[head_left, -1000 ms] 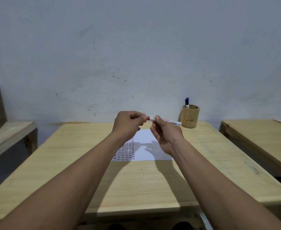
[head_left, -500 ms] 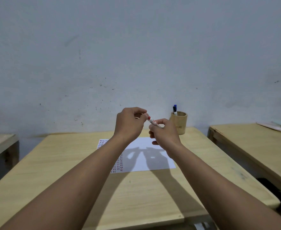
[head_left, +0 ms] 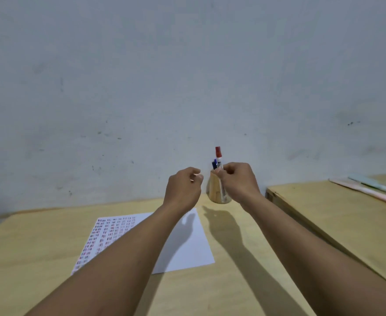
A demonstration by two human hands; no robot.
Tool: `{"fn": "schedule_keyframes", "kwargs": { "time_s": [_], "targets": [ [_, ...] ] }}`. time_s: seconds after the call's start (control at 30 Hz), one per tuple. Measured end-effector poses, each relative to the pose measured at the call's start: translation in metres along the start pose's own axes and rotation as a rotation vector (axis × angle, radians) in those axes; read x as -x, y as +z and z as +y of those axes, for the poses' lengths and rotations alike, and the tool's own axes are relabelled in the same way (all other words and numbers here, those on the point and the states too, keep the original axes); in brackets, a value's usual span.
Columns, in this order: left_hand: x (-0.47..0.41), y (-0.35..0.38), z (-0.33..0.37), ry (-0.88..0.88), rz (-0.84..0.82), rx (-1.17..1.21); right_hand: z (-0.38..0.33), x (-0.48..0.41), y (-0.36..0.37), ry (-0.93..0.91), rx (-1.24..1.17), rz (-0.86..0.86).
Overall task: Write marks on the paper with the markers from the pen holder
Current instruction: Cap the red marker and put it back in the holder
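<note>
A white sheet of paper [head_left: 187, 245] lies on the wooden table [head_left: 233, 281], its left part covered with rows of small red and dark marks. A round wooden pen holder [head_left: 214, 190] stands at the table's far edge by the wall, with a blue marker [head_left: 214, 164] sticking out of it. My right hand [head_left: 239, 181] grips a red-capped marker [head_left: 218, 156] upright, cap up, just over the holder. My left hand [head_left: 184, 190] hovers beside the holder's left side, its fingers curled with nothing visible in them.
A second wooden table [head_left: 346, 220] stands to the right across a narrow gap, with pale pink and light blue flat items [head_left: 374, 190] lying at its far side. A grey scuffed wall [head_left: 187, 87] rises right behind the tables.
The marker went from horizontal between both hands to upright in my right hand over the holder. My left hand let go of it. The view shifted toward the holder.
</note>
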State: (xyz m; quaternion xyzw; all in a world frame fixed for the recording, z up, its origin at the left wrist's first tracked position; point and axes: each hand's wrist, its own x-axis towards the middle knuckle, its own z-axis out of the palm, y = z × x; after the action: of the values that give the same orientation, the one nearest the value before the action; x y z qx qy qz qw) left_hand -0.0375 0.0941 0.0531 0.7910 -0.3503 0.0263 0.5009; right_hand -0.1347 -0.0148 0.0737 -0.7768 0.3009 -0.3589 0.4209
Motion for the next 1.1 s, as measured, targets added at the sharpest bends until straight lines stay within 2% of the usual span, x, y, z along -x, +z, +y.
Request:
{"fn": "schedule_keyframes", "kwargs": {
  "time_s": [0.3, 0.47, 0.73, 1.0, 1.1],
  "targets": [
    [-0.038, 0.077, -0.025, -0.111, -0.119, 0.023, 0.010, -0.080, -0.027, -0.105, 0.090, 0.122],
    [-0.055, 0.099, -0.023, -0.121, -0.161, 0.009, 0.023, -0.109, -0.017, -0.115, 0.150, 0.124],
    [-0.061, 0.120, -0.025, -0.133, -0.108, 0.112, 0.053, -0.128, 0.003, -0.023, 0.253, 0.017],
    [-0.067, 0.128, -0.040, -0.158, -0.123, 0.168, 0.064, -0.133, 0.013, 0.073, 0.327, -0.145],
    [-0.070, 0.127, -0.043, -0.145, -0.139, 0.165, 0.060, -0.138, 0.012, 0.058, 0.367, -0.183]
  ]
}}
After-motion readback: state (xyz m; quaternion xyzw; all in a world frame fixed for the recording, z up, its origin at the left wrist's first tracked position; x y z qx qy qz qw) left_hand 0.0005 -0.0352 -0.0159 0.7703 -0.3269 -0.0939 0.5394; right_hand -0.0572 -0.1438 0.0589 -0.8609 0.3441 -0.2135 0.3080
